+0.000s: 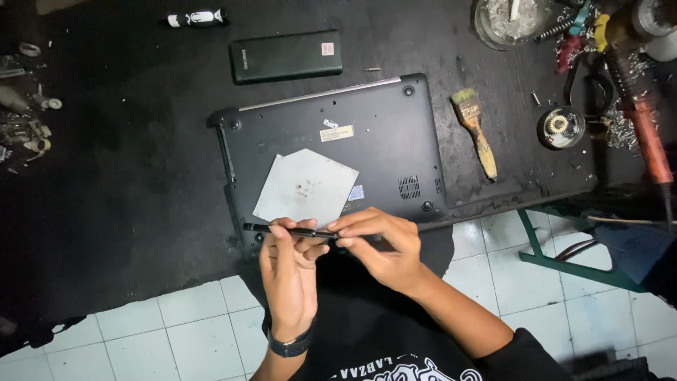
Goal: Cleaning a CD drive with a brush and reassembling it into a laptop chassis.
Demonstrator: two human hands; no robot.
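A black laptop [367,141] lies upside down on the dark workbench [113,183], with a pale grey metal plate [305,187] resting on its base. In front of its near edge, my left hand [288,271] and my right hand [381,247] together pinch a thin black rod-like tool [285,229], held level. The left thumb and fingers grip its middle; the right fingertips hold its right end. A black watch sits on my left wrist.
A black power bank [285,56] lies behind the laptop. An old paintbrush [476,134] sits to its right, near a round gear part [561,127], a red-handled tool [645,127] and a bowl [509,21]. Small parts clutter the left edge. White floor tiles show below.
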